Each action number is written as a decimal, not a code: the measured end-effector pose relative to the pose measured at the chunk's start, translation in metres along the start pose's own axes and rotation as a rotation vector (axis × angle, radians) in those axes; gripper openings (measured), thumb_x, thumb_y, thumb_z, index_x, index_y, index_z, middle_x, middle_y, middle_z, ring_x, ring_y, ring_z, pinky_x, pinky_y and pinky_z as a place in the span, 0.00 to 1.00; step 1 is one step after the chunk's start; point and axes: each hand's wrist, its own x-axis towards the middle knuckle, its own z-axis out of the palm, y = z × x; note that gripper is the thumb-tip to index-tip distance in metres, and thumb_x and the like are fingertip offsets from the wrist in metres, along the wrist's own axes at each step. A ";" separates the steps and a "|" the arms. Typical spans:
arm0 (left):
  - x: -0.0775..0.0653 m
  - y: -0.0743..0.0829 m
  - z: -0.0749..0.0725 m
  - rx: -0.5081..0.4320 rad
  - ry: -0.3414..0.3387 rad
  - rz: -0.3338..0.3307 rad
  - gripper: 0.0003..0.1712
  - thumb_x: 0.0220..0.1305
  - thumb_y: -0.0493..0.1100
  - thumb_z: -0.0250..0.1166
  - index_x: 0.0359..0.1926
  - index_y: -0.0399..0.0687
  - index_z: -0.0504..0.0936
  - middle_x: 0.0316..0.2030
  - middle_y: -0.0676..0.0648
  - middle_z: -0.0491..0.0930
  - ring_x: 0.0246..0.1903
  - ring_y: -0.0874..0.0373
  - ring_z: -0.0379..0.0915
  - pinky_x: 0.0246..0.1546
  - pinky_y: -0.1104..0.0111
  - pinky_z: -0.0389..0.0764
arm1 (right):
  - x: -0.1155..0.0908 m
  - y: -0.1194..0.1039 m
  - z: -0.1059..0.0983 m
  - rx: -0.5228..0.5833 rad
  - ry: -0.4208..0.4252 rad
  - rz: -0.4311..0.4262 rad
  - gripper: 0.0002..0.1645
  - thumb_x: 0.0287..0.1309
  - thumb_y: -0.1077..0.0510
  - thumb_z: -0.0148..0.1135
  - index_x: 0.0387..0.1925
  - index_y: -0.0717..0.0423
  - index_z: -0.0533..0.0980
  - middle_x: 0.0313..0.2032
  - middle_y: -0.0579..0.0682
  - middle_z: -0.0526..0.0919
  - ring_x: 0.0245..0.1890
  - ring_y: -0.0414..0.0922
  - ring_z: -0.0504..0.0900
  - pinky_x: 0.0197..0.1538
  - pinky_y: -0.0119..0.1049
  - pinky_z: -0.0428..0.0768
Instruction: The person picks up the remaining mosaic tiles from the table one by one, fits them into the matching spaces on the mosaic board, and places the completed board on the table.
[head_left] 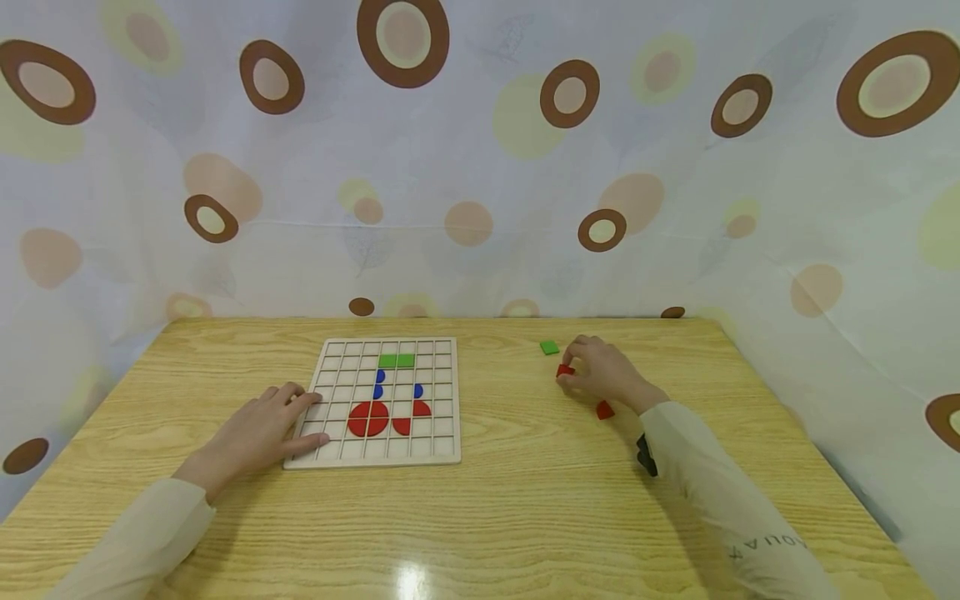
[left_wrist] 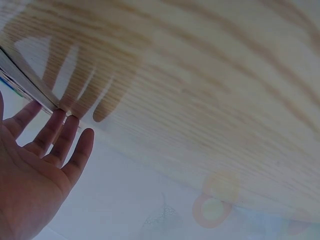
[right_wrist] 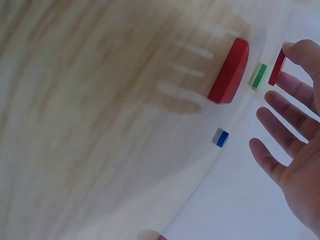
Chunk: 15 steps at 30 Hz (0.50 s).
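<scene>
My right hand (head_left: 603, 371) pinches a small red tile (head_left: 565, 370) between thumb and finger, right of the board. In the right wrist view the held red tile (right_wrist: 276, 71) is seen edge-on, the other fingers spread loosely below it. A red quarter-round tile (head_left: 604, 410) lies on the table under the right wrist. Just beyond the fingertips is a green square tile (head_left: 550, 347). My left hand (head_left: 258, 429) rests at the left side of a white gridded board (head_left: 442, 450), thumb over its surface, fingers along its edge. Red, blue and green tiles sit in its grid.
A blue tile (right_wrist: 222, 139) lies on the table in the right wrist view. The wood-grain table (head_left: 517, 517) ends at a wall covering (head_left: 480, 150) patterned with circles. A black device (head_left: 647, 456) hangs at the right wrist.
</scene>
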 end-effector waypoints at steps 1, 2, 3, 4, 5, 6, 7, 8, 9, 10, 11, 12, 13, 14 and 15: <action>0.000 0.000 0.000 0.002 0.000 0.000 0.40 0.54 0.70 0.55 0.56 0.44 0.73 0.50 0.41 0.71 0.46 0.45 0.69 0.46 0.49 0.73 | 0.001 -0.001 0.001 -0.002 -0.001 -0.004 0.12 0.53 0.51 0.64 0.34 0.55 0.76 0.44 0.54 0.76 0.44 0.54 0.74 0.48 0.54 0.72; 0.000 0.000 0.000 0.004 0.000 -0.001 0.40 0.54 0.70 0.55 0.56 0.44 0.73 0.50 0.41 0.71 0.46 0.44 0.69 0.46 0.49 0.73 | 0.001 -0.002 0.001 -0.007 0.000 -0.012 0.12 0.53 0.51 0.64 0.34 0.55 0.76 0.43 0.54 0.76 0.44 0.54 0.73 0.48 0.53 0.72; 0.000 0.000 0.001 0.005 -0.001 -0.001 0.40 0.54 0.70 0.55 0.56 0.44 0.73 0.50 0.41 0.71 0.46 0.44 0.69 0.46 0.49 0.73 | 0.002 -0.003 0.002 -0.012 -0.003 -0.017 0.12 0.53 0.51 0.64 0.34 0.55 0.76 0.43 0.53 0.76 0.43 0.53 0.73 0.47 0.52 0.72; 0.000 0.000 0.001 0.006 0.000 -0.001 0.40 0.54 0.70 0.55 0.57 0.44 0.72 0.50 0.41 0.71 0.47 0.44 0.69 0.46 0.48 0.73 | 0.003 -0.005 0.003 -0.018 -0.002 -0.025 0.12 0.53 0.51 0.64 0.34 0.55 0.76 0.43 0.53 0.76 0.43 0.53 0.73 0.47 0.52 0.72; 0.000 0.000 0.001 0.006 0.000 -0.002 0.40 0.54 0.70 0.55 0.57 0.45 0.72 0.50 0.40 0.71 0.47 0.44 0.69 0.47 0.48 0.73 | 0.003 -0.007 0.003 -0.021 -0.001 -0.033 0.12 0.53 0.51 0.64 0.34 0.55 0.77 0.42 0.53 0.77 0.42 0.53 0.73 0.47 0.52 0.72; 0.000 0.000 0.001 0.007 0.001 -0.002 0.40 0.54 0.70 0.55 0.57 0.45 0.73 0.50 0.40 0.71 0.47 0.44 0.69 0.47 0.48 0.73 | 0.004 -0.008 0.004 -0.025 -0.001 -0.041 0.12 0.52 0.50 0.64 0.33 0.55 0.77 0.42 0.53 0.77 0.42 0.52 0.73 0.46 0.51 0.72; 0.000 -0.001 0.001 0.007 0.003 -0.001 0.40 0.54 0.70 0.55 0.56 0.45 0.73 0.50 0.40 0.71 0.47 0.44 0.69 0.46 0.48 0.73 | 0.004 -0.010 0.005 -0.029 0.001 -0.049 0.12 0.52 0.50 0.64 0.33 0.55 0.77 0.41 0.53 0.77 0.41 0.52 0.73 0.46 0.51 0.73; 0.000 -0.001 0.001 0.008 0.004 0.001 0.40 0.54 0.70 0.55 0.56 0.45 0.73 0.50 0.40 0.71 0.47 0.44 0.69 0.46 0.48 0.73 | 0.005 -0.012 0.006 -0.037 0.002 -0.060 0.12 0.52 0.50 0.64 0.33 0.54 0.77 0.41 0.52 0.77 0.40 0.51 0.73 0.44 0.50 0.73; 0.000 -0.001 0.001 0.009 0.005 0.002 0.40 0.54 0.70 0.55 0.56 0.45 0.73 0.50 0.41 0.71 0.47 0.44 0.69 0.46 0.48 0.73 | 0.005 -0.014 0.006 -0.037 0.004 -0.067 0.12 0.52 0.50 0.64 0.33 0.54 0.77 0.40 0.52 0.77 0.39 0.51 0.73 0.43 0.49 0.73; 0.000 -0.001 0.001 0.011 0.006 0.002 0.40 0.54 0.70 0.55 0.56 0.45 0.73 0.50 0.41 0.71 0.47 0.44 0.69 0.46 0.48 0.73 | 0.006 -0.015 0.007 -0.040 0.008 -0.078 0.12 0.52 0.50 0.65 0.33 0.54 0.77 0.40 0.52 0.77 0.39 0.51 0.73 0.43 0.49 0.73; 0.000 -0.001 0.001 0.013 0.007 0.002 0.40 0.54 0.70 0.55 0.56 0.45 0.73 0.50 0.41 0.71 0.47 0.44 0.69 0.46 0.48 0.73 | 0.006 -0.017 0.008 -0.041 0.011 -0.087 0.12 0.51 0.49 0.65 0.32 0.53 0.77 0.40 0.51 0.77 0.39 0.51 0.73 0.42 0.49 0.73; 0.000 -0.001 0.001 0.014 0.006 0.002 0.40 0.54 0.70 0.55 0.56 0.45 0.73 0.50 0.41 0.71 0.47 0.44 0.69 0.46 0.48 0.73 | 0.006 -0.019 0.009 -0.039 0.014 -0.094 0.12 0.51 0.49 0.65 0.32 0.53 0.77 0.40 0.51 0.77 0.40 0.51 0.73 0.42 0.49 0.73; 0.000 -0.001 0.001 0.015 0.006 0.000 0.40 0.54 0.70 0.55 0.56 0.45 0.73 0.50 0.41 0.71 0.46 0.44 0.69 0.46 0.48 0.73 | 0.007 -0.021 0.010 -0.036 0.017 -0.100 0.12 0.51 0.49 0.65 0.32 0.52 0.77 0.39 0.51 0.77 0.41 0.52 0.73 0.43 0.50 0.73; 0.000 -0.001 0.002 0.016 0.005 0.000 0.40 0.54 0.70 0.55 0.57 0.45 0.73 0.50 0.41 0.71 0.46 0.45 0.69 0.46 0.49 0.73 | 0.008 -0.023 0.011 -0.039 0.019 -0.108 0.12 0.51 0.49 0.65 0.31 0.52 0.77 0.38 0.50 0.77 0.42 0.52 0.74 0.44 0.51 0.73; 0.000 -0.001 0.002 0.016 0.004 -0.002 0.40 0.54 0.70 0.55 0.57 0.45 0.73 0.50 0.41 0.71 0.46 0.45 0.69 0.46 0.49 0.73 | 0.008 -0.025 0.012 -0.039 0.024 -0.116 0.12 0.50 0.48 0.65 0.31 0.51 0.77 0.38 0.49 0.77 0.43 0.52 0.74 0.44 0.52 0.73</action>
